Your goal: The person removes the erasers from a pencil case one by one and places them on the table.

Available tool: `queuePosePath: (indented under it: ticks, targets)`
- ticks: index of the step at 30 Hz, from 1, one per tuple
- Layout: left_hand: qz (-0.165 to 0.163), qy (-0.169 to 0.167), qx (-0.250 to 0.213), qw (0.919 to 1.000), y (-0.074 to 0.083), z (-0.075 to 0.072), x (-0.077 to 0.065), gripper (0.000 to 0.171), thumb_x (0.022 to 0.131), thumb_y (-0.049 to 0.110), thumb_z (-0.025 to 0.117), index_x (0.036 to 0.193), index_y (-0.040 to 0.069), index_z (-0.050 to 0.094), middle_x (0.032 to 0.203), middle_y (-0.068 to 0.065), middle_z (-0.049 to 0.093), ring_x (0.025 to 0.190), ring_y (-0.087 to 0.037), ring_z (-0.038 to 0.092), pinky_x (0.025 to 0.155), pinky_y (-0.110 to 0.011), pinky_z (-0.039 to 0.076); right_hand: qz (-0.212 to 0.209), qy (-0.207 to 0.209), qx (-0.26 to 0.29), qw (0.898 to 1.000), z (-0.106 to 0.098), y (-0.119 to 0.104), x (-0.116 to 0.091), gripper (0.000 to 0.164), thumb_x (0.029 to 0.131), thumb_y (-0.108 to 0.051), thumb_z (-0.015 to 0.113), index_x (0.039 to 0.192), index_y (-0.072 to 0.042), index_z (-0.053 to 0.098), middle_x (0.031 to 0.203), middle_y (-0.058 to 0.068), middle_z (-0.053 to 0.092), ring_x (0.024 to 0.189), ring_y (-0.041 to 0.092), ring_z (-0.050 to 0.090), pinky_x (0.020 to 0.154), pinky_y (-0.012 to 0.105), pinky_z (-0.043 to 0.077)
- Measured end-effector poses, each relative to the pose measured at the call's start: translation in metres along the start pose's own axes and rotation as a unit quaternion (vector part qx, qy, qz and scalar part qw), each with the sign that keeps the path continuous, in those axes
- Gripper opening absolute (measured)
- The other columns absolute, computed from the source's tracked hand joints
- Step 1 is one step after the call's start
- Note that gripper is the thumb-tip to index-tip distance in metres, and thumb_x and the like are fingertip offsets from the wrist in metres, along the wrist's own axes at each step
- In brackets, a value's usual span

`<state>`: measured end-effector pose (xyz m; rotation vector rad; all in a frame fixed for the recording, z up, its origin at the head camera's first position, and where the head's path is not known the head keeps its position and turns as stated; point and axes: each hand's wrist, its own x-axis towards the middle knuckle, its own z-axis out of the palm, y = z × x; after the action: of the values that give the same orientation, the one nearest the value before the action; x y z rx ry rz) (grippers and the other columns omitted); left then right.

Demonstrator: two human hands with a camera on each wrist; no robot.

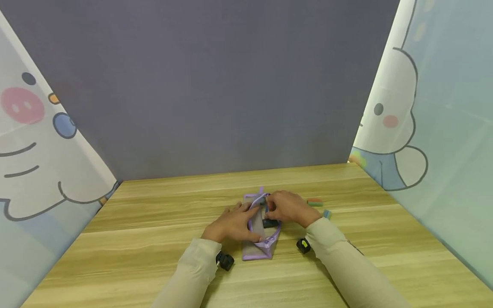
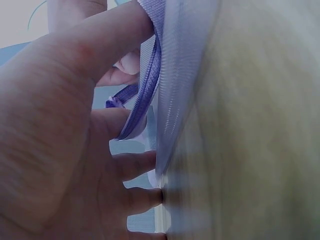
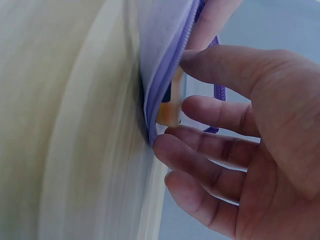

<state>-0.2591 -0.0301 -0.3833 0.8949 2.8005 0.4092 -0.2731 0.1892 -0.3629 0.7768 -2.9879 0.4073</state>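
Observation:
A purple-edged mesh zip pouch (image 1: 257, 256) lies on the table with its mouth spread. My left hand (image 1: 236, 223) is at its left side, fingers spread; in the left wrist view the thumb and index finger reach behind the purple zipper edge (image 2: 150, 75). Over the mouth from the right is my right hand (image 1: 289, 207), its thumb and forefinger slightly apart at the right zipper edge (image 3: 175, 67). A dark object (image 1: 270, 223) lies inside the pouch. Just past the right fingertips shows an orange-and-dark item (image 3: 169, 112), partly hidden and blurred.
To the right of the pouch lie an orange-and-green strip (image 1: 315, 202) and a blue strip (image 1: 327, 214). Small black devices sit at the left wrist (image 1: 225, 260) and right wrist (image 1: 303, 245). A grey panel (image 1: 231, 94) stands along the back of the wooden table (image 1: 154, 222).

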Motion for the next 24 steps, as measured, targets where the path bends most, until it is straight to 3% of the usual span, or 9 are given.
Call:
queuePosePath:
  ticks: [13,24]
  targets:
    - [0.004,0.006,0.011,0.9999,-0.0028,0.0024,0.0004,0.103,0.079,0.069,0.069,0.159,0.016,0.033,0.163,-0.013,0.026,0.146,-0.049,0.020,0.111,-0.070,0.018,-0.027,0.018,0.008,0.999,0.0053,0.0026,-0.0062,0.013,0.089,-0.033,0.077,0.086,-0.024,0.068,0.094,-0.005,0.063,0.076,0.011,0.055,0.067,0.036,0.050]
    - [0.008,0.004,0.006,0.9999,-0.0020,-0.0008,0.0002,0.102,0.080,0.068,0.069,0.159,0.015,0.032,0.163,-0.014,0.025,0.146,-0.050,0.019,0.111,-0.071,0.018,-0.046,0.030,0.009,0.998,0.0045,0.0054,-0.0064,0.012,0.089,-0.031,0.077,0.088,-0.022,0.069,0.091,-0.006,0.066,0.073,0.009,0.056,0.066,0.033,0.050]
